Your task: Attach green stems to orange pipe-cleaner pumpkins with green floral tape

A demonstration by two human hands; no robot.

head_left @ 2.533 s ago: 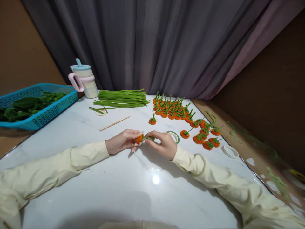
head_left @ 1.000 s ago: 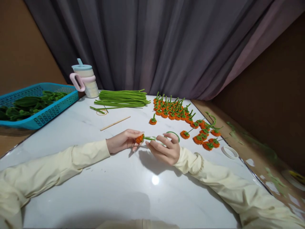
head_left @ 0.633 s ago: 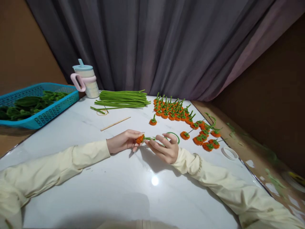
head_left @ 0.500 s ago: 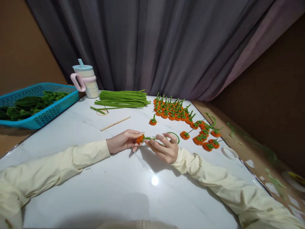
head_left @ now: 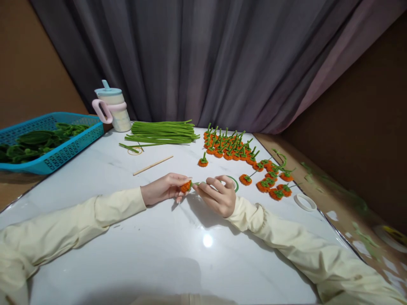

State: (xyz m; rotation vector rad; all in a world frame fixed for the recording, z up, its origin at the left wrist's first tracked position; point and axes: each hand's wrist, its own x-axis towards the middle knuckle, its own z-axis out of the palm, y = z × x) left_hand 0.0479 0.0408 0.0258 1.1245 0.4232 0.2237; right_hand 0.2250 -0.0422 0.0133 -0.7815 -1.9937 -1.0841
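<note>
Pinched in the fingers of my left hand [head_left: 165,187] is a fuzzy orange pipe-cleaner flower [head_left: 186,186], turned on its side with its green stem [head_left: 195,183] pointing right. My right hand [head_left: 219,197] closes its thumb and forefinger on that stem, other fingers curled above. Whether a strip of tape is also in that pinch, I cannot tell. Just behind the right hand shows a green tape roll [head_left: 235,184] with a white core, partly hidden by the fingers. One orange flower [head_left: 202,162] stands stem-up beyond my hands.
Several finished orange flowers [head_left: 227,148] cluster at the back right, others loose nearer. Green pipe cleaners [head_left: 162,132] lie at the back, a wooden stick [head_left: 153,165] before them. A tumbler [head_left: 119,116] and blue basket [head_left: 52,163] stand left; a white ring [head_left: 305,202] lies right.
Less of the green stem shows between my hands, and the fingers of my right hand have shifted slightly on it. The whole view has moved a little; the flower stays in my left hand.
</note>
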